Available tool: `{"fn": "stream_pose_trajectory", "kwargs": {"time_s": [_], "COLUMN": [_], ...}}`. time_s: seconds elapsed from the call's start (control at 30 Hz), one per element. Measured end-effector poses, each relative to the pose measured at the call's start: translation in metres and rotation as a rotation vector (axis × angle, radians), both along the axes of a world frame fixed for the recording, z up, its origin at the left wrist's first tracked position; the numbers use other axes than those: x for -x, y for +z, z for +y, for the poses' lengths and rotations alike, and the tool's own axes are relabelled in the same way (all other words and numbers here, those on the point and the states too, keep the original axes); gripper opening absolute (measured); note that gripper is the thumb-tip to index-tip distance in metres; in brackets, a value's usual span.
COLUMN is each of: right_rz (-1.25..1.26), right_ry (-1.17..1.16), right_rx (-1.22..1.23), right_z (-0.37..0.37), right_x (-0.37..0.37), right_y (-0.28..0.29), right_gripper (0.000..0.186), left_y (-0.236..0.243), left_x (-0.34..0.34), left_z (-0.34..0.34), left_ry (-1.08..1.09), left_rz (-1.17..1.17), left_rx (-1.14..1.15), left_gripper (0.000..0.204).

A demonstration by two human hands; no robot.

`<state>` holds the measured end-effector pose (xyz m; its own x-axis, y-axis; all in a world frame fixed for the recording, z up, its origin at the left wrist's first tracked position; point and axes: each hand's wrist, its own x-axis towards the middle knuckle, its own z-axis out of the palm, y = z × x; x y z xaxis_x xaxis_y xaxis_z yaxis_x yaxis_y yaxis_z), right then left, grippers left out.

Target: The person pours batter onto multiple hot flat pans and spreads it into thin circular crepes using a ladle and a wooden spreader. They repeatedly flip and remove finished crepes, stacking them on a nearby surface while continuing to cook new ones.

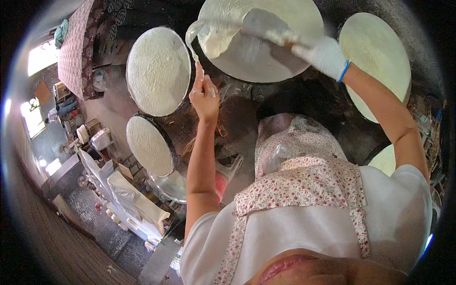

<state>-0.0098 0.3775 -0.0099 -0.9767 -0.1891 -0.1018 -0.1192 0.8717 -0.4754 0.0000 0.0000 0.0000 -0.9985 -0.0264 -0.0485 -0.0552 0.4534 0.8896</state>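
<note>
Head view: right hand [323, 58], in a white glove [317, 53] with a blue band [344, 71] at the wrist, wrapped around the brownish handle of a long, pale, batter-smeared spatula [256, 32], blurred above the large round metal pan [270, 64] straight ahead. Creamy white batter [221, 43] over the pan's left and far parts, grey toward the middle, bare metal or thin film hard to say. Left hand [205, 97] bare and smeared with white, index finger stretched up to a thick white ribbon of batter [191, 42] drooping beside the pan's left rim, other fingers curled; any pinch impossible to make out. For good work here, probably best to sweep in long strokes with the blade tilted only slightly, pressing evenly so as to leave no ridges. Follow the curve of the rim rather than cutting across it. Catch the ribbon near the blade's tip before letting it drop outside the rim or onto the round white-coated pan [159, 71] to the left. Steer the bare fingertip clear of the blade's edge, and lift the right forearm well above the pale oval-looking pan [374, 64] on the right.
</note>
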Motion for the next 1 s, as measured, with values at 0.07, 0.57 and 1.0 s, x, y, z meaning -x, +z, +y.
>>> {"fn": "stream_pose_trajectory", "kwargs": {"time_s": [0.07, 0.57, 1.0], "right_rz": [0.068, -0.1, 0.007], "right_ry": [-0.135, -0.173, -0.363], "right_rx": [-0.092, 0.389, 0.561], "right_z": [0.014, 0.005, -0.364], "right_x": [0.016, -0.131, -0.01], "right_y": [-0.011, 0.002, -0.014], "right_gripper": [0.042, 0.05, 0.061], "left_y": [-0.009, 0.037, 0.194], "left_x": [-0.016, -0.13, -0.084], "left_z": [0.004, -0.015, -0.124], "left_ry": [0.007, -0.107, -0.263], "left_rz": [0.027, -0.168, 0.274], "left_rx": [0.023, -0.029, -0.517], "left_gripper": [0.051, 0.046, 0.071]}}
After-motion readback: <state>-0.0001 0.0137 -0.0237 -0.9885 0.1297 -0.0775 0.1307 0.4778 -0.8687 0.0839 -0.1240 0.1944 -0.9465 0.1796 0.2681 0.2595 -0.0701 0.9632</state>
